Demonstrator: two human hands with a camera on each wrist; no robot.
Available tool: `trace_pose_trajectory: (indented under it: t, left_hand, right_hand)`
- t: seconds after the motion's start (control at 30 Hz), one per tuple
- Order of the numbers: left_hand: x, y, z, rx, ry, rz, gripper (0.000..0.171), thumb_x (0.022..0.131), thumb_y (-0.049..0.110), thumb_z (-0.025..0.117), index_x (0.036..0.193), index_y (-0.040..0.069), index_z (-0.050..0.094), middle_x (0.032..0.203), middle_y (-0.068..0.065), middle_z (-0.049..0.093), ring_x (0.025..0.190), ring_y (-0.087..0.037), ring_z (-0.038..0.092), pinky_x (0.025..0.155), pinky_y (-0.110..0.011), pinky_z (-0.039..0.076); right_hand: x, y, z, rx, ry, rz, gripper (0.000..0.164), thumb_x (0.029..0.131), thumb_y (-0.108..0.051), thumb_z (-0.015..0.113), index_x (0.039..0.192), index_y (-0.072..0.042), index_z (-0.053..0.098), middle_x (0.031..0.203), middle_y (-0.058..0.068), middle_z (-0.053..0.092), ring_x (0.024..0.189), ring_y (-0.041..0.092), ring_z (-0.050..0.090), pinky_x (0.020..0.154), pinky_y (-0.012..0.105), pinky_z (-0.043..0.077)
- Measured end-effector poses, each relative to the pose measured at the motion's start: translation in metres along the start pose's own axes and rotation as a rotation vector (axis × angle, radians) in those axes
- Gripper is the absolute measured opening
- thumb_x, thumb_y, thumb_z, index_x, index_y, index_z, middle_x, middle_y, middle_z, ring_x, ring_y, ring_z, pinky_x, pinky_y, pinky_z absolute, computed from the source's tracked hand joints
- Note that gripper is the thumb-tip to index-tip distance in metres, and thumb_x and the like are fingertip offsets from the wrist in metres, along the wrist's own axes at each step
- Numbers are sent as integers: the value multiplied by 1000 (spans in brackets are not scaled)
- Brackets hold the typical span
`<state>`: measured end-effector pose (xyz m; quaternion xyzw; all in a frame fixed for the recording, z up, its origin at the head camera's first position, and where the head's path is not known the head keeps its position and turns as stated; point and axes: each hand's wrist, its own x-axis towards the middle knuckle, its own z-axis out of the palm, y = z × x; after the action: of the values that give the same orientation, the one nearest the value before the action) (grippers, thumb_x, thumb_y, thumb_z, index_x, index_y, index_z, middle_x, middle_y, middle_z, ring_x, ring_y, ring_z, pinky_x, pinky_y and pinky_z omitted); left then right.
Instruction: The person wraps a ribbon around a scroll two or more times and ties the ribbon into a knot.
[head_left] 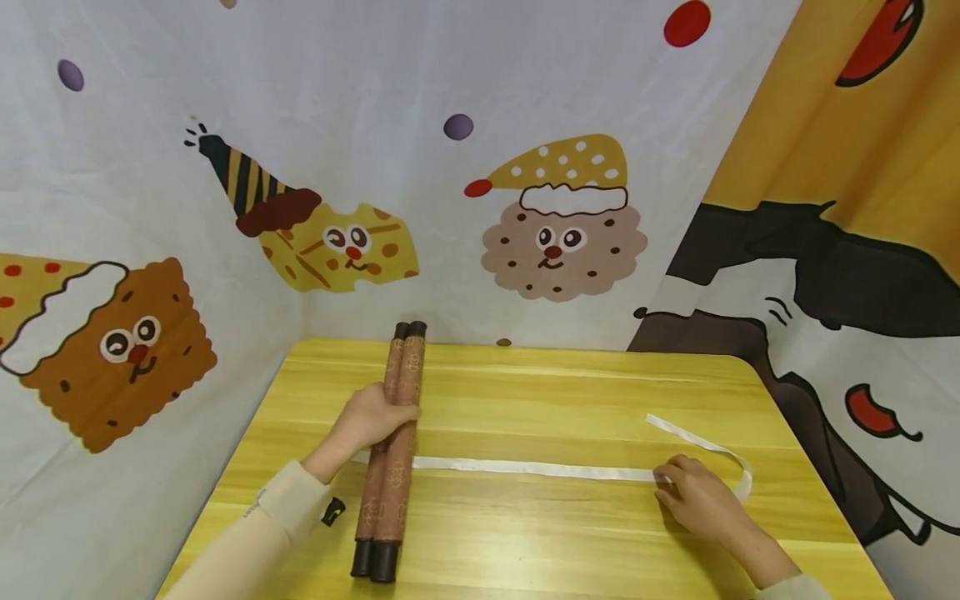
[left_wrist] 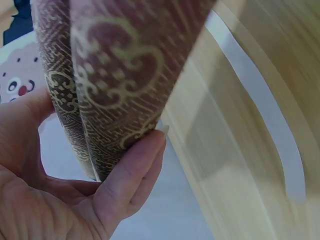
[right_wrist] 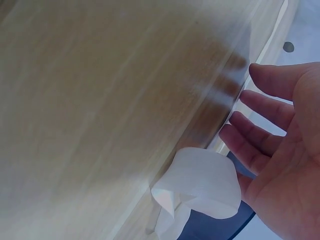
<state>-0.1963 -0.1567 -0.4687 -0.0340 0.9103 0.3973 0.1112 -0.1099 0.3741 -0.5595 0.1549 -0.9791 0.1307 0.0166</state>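
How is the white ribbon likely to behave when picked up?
Probably floppy: the white ribbon bends into a loose curve by the right hand. Likely light, since it looks thin and narrow. Its free end may trail or twist, as it lies loose and unheld.

Inscriptions: none legible. Left sleeve cuff (head_left: 288,502): short row of small dark marks, too small to read or to confirm as lettering. Small black object (head_left: 332,511) on the table (head_left: 555,550): pale marking, likewise unreadable.
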Motion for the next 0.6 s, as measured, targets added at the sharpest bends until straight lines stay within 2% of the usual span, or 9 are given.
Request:
trace_pose_trajectory:
  t: [0.13,0.43,0.6]
  left_hand:
    - [-3,9,16,-77,-26,7,41,87,35,77,100,-1,64,78,-15,68,59,-23,67,46,-34,55]
    - [-8,23,50,-130,-81,39,59,86,34,80,121,-5,54,91,-16,66,68,-24,69,51,-35,58]
    - [-11,31,64,-154,-93,57,81,83,35,82,137,-13,44,96,-19,65,73,-25,69,55,-37,60]
  right_hand:
    - [1,-1,1,-6,8,-5,27,86,-13,86,110,-7,76,104,-1,66,93,19,62,78,41,56]
    - [1,-2,0,-4,5,-2,27,86,-13,86,111,-7,76,105,0,66,94,19,62,79,43,56]
    - [0,-1,0,-7,13,-6,28,85,-12,86,110,-6,76,104,0,66,93,19,62,78,42,56]
